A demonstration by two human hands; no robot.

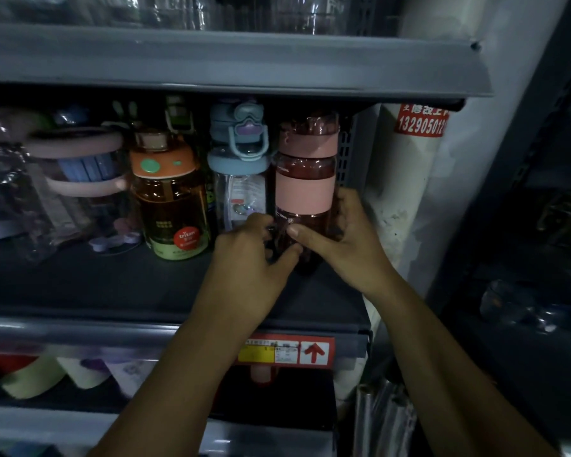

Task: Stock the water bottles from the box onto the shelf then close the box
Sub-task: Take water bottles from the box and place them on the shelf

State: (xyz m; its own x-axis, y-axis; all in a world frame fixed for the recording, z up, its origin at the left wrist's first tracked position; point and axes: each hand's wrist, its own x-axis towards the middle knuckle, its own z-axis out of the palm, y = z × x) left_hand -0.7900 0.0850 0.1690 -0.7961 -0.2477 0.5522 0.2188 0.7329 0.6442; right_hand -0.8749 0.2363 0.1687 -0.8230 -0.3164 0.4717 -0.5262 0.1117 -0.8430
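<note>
1. Stocking is in hand: the pink-banded bottle (305,189) stands upright on the shelf (112,285), though whether its base has fully settled cannot be told.
2. The left hand (254,245) curls round its lower left side; the right hand (340,245) wraps the lower right, thumb across the front.
3. Next, probably, both hands must release without tipping it. The box is out of view.
4. Just left of the pink-banded bottle is a blue-lidded bottle (241,179), farther left an orange-lidded bottle (168,199). Just right is a perforated side panel (346,153), and close above, the upper shelf (211,61).

Head view faces the shelf (112,285) from close up.
</note>
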